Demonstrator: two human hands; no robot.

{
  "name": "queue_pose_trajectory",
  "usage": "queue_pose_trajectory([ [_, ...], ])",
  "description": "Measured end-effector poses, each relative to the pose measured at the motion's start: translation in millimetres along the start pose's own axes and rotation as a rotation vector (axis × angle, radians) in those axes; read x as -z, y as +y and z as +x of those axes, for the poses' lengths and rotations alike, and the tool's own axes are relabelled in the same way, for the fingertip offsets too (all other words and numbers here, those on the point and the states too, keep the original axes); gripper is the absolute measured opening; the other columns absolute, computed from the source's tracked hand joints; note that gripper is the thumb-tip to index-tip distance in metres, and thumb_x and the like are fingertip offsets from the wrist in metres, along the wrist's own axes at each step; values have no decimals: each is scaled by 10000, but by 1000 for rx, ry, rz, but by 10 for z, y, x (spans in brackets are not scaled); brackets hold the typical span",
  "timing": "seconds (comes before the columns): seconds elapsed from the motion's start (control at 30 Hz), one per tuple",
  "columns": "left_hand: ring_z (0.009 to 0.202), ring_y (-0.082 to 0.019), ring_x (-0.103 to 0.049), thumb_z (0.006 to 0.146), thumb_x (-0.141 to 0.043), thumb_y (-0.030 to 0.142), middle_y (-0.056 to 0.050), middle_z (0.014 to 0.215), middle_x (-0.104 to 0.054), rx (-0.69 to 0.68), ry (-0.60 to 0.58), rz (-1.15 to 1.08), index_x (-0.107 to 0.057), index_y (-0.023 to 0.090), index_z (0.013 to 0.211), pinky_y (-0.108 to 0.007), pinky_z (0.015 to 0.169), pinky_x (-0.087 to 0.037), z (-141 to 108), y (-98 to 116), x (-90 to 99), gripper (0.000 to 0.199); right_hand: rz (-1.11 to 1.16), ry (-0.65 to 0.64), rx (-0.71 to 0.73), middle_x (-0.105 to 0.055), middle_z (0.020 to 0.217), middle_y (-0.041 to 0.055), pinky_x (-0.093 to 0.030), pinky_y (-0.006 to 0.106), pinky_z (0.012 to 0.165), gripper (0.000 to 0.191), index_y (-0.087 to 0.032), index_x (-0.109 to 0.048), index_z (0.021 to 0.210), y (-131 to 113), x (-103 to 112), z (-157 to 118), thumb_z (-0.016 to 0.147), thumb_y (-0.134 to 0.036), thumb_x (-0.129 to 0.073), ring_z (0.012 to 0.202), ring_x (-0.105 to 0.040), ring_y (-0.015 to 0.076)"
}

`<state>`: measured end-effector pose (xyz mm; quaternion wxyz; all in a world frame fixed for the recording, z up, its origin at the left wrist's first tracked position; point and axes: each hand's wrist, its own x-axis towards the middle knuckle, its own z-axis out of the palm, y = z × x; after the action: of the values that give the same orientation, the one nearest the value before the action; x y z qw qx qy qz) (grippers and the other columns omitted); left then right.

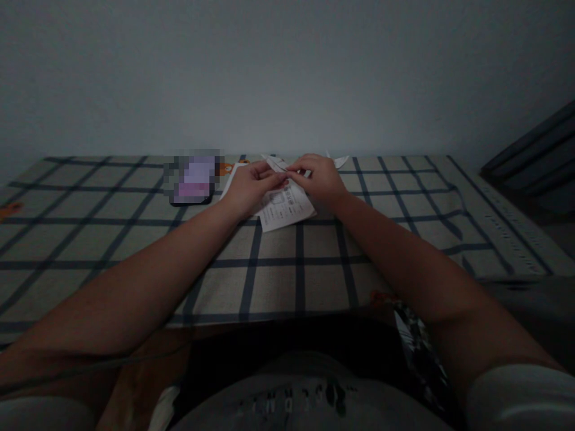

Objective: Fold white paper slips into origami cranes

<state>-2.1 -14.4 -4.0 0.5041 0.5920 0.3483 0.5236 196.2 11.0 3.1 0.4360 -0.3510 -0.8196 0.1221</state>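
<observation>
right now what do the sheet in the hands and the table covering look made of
The printed sheet looks like thin white matte paper: it creases and shows printing. The checked tablecloth looks like woven fabric, beige with dark lines and wrinkles at right, though coated cloth is possible.

The single head camera looks forward and down across the surface [296, 281] toward its far edge (wall behind), fairly near.

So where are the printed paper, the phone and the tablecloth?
printed paper [287, 209]: head view, on its lower printed part.
phone [194, 179]: head view, middle of the lit screen.
tablecloth [278, 281]: head view, bare checked part near the front.
</observation>
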Motion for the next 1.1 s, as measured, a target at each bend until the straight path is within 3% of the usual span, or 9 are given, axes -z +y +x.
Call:
queue_pose_trajectory([
  [0.27, 779, -127, -699, 751, -901, 400, -36, 899, -782, -79, 3, 54, -808, 177, 931, -261, 783, -589, 40, -10, 18, 301, 217, 33, -108, -778, 897, 58, -539, 324, 817, 152, -178, -819, 893, 48, -22, 13, 875, -319, -766, 858, -682, 183],
  [0.7, 696, -107, -656, 713, -911, 375, -21, 802, -745, -12, 37, -36, -795, 165, 867, -251, 738, -575, 49, -1, -9, 285, 305, -16, -126, -804, 970, 80, -576, 312, 784, 334, -169, -830, 987, 98, -26, -8, 844, -465, -777, 905, -722, 199],
  [1.1, 716, -132, -692, 710, -923, 378, -52, 876, -788, 2, 51, -4, -816, 177, 905, -285, 745, -586, 48, -36, 16, 300, 304, -42, -141, -796, 962, 69, -577, 351, 874, 228, -170, -816, 971, 66, -33, 8, 857, -361, -762, 896, -711, 189],
])
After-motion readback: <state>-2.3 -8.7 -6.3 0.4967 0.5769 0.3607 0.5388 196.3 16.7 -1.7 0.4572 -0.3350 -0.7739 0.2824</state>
